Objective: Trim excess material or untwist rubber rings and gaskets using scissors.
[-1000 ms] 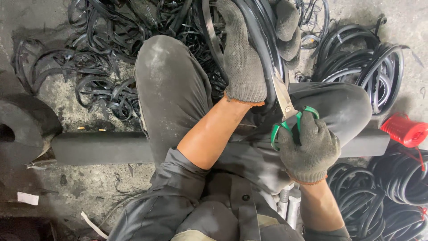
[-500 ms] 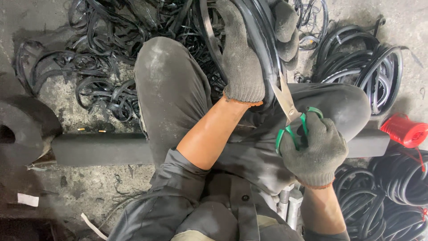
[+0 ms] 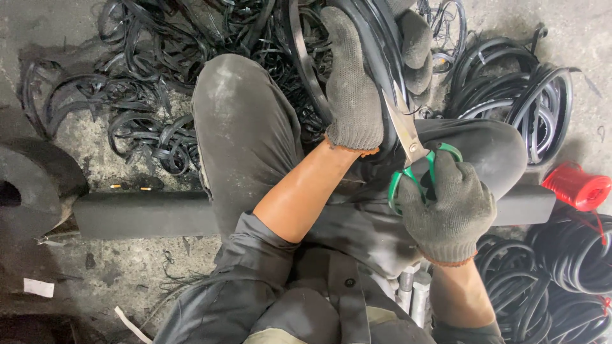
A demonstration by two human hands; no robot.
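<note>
Rubber scraps (image 3: 153,127): piled on floor, partly hidden behind knee. Beam (image 3: 140,213): crosses under legs. Rubber strip (image 3: 376,57): top cut off; left hand (image 3: 354,89) clenched round it. Scissors (image 3: 408,137): right hand (image 3: 446,207) grasps green handles, blades on strip. Red spool (image 3: 577,186): right.

A heap of cut black rubber strips (image 3: 146,121) lies on the far left of the dirty concrete floor (image 3: 108,274). A long dark bar (image 3: 140,213) runs across the middle, with a thick black ring (image 3: 35,185) at its left end. Coiled black rubber loops (image 3: 516,95) sit far right, a red spool (image 3: 577,186) right, more coils (image 3: 567,267) near right.
</note>
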